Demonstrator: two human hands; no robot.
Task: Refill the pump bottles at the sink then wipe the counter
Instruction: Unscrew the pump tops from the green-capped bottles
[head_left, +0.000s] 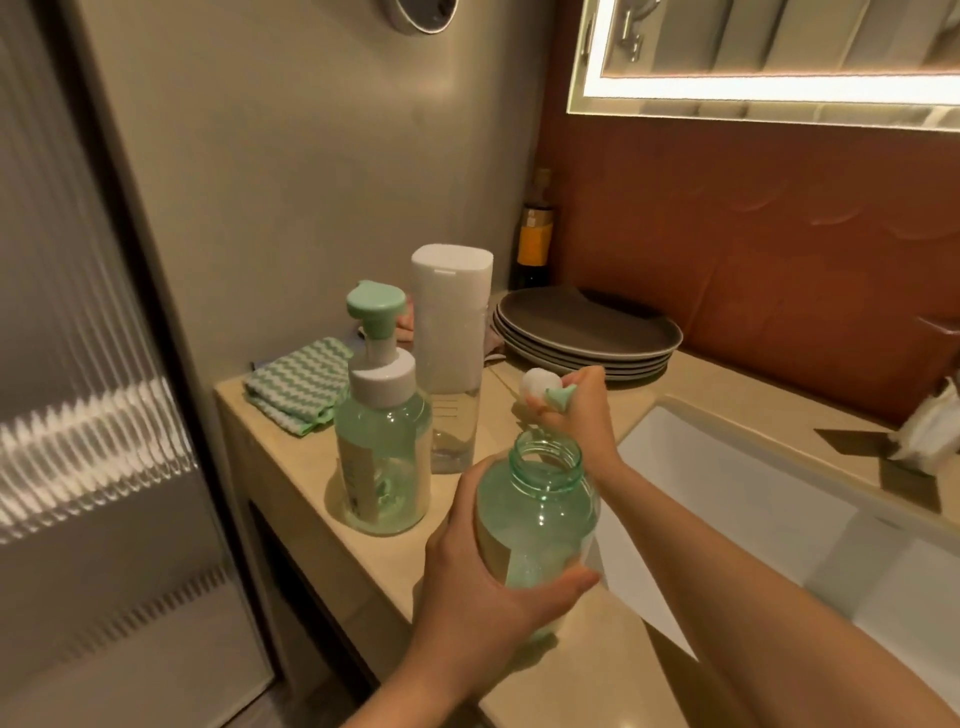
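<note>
In left hand (483, 597), grip wrapped round the belly: open pump bottle (537, 519), green-tinted, neck bare, at front of worktop (291, 467), just left of sink (727, 493). Base hidden by palm; cannot tell whether lifted or resting. Pale label on near side, half under fingers, writing not legible.

In right hand (579, 415), just beyond the bottle mouth, grip pinched tight on removed pump head (545, 392): white collar and mint spout showing, rest hidden in the fist.

Behind, upright on worktop: second pump bottle (382, 447), pump fitted, cream label with dark print too small to read. Close behind it, tall clear container (452, 353) with white cap; faint marks low on its side, unreadable.

Further back: striped green-white cloth (298, 384), stack of grey plates (587, 332), dark bottle (535, 234) in corner, yellow label blurred.

At right edge, white crumpled object (930, 431), cut off, not identifiable.
</note>
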